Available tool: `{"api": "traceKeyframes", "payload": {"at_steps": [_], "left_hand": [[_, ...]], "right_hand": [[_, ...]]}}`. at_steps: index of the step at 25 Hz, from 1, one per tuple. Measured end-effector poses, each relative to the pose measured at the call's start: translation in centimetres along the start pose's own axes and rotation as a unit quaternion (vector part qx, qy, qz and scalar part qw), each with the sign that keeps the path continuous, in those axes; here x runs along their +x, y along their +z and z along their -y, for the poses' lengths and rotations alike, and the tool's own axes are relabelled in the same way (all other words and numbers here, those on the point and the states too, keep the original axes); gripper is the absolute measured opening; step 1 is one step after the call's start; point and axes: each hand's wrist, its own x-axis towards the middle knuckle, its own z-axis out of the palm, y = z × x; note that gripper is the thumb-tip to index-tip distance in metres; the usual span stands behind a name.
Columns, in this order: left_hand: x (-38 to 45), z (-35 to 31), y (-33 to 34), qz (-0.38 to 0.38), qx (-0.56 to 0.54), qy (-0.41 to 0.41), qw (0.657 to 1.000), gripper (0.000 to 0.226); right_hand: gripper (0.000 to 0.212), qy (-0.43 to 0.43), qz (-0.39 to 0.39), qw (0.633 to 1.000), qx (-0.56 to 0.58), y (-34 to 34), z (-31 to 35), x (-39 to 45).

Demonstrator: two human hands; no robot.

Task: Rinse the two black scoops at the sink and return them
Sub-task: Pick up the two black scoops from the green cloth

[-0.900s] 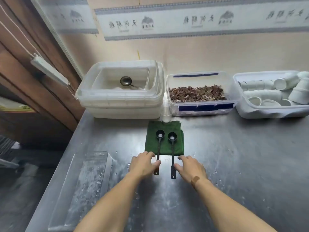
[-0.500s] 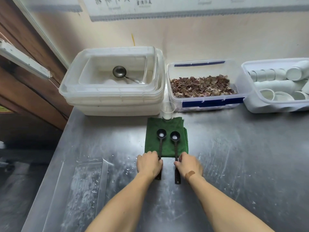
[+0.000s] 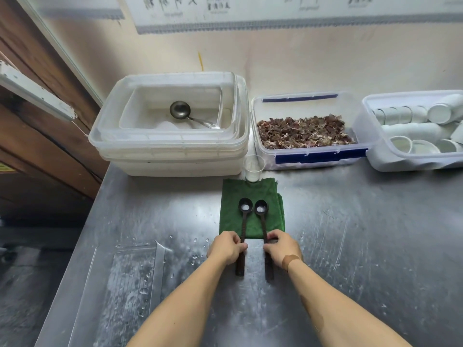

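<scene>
Your left hand (image 3: pixel 226 247) pinches the handle of the left long-handled black plastic scoop (image 3: pixel 243 222), your right hand (image 3: pixel 281 246) that of its twin (image 3: pixel 263 221); both bowls lie on the folded green cloth (image 3: pixel 229 216) and hold something white (residue, probably). Tilt them as you lift and it may spill across the scratched steel counter (image 3: pixel 350 246), or a bowl could clip the small clear plastic cup (image 3: pixel 253 169) just behind

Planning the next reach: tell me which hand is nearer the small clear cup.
Left. The left hand sits slightly left below the clear cup; the right hand lies further off, below to its right.
</scene>
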Motion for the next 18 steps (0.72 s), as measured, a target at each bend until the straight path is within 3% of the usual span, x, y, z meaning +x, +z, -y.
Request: {"api": "traceKeyframes", "payload": {"at_steps": [7,13,18], "left_hand": [[-1.7,0.2,-0.2,0.046,-0.208,0.034,0.976,0.009],[-4.7,0.3,-1.3,-0.010,-0.250,0.044,0.967,0.006],[-8.0,1.0,-1.8,-0.074,-0.300,0.047,0.950,0.005]], "right_hand": [[0.033,0.029,0.096,0.968,0.231,-1.5,-0.2,-1.8],[0.037,-0.019,0.150,0.960,0.236,-3.8,0.5,-4.1],[0.025,-0.058,0.183,0.956,0.223,-4.8,1.6,-6.1]]}}
